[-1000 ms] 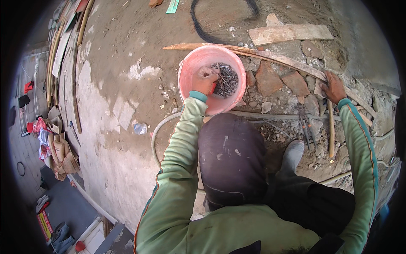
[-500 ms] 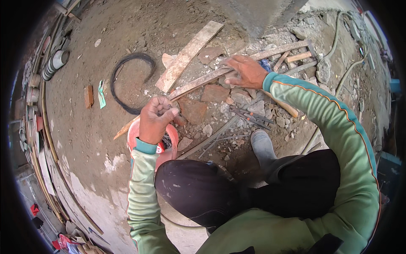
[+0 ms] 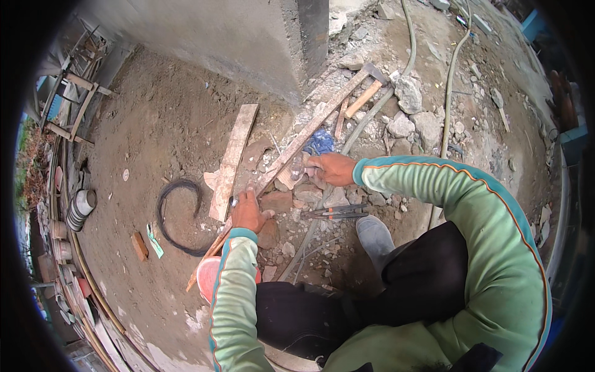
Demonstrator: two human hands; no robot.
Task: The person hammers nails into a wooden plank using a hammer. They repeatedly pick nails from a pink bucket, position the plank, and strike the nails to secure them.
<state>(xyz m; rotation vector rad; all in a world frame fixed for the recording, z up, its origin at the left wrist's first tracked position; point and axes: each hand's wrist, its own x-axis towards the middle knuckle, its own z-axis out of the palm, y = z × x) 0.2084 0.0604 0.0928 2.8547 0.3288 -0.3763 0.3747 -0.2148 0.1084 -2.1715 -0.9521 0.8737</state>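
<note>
A long narrow wooden strip (image 3: 322, 115) runs slantwise over the rubble in front of me. My left hand (image 3: 249, 212) is at its near end, fingers curled over the wood, with a small shiny grey bit at the fingertips that I cannot make out. Beside the strip's middle, my right hand (image 3: 336, 169) has its fingers pressed together; what they hold, if anything, is blurred. A hammer (image 3: 364, 99) lies near the strip's far end. Pincers with orange marks (image 3: 341, 212) lie by my boot. Under my left forearm stands a pink bucket (image 3: 209, 279), partly hidden.
A wide board (image 3: 233, 161) and a coil of black wire (image 3: 160, 214) lie left of the strip. Further left are a brick (image 3: 139, 246) and stacked buckets (image 3: 80, 209). A concrete column (image 3: 273, 49) rises ahead. Hoses (image 3: 450, 93) cross broken stones at right; blue crumpled material (image 3: 319, 142) lies beside the strip.
My left hand has gone from above the bucket to the strip's near end. My right hand has come off the strip to its near side, and the view has shifted to show more of the column.
</note>
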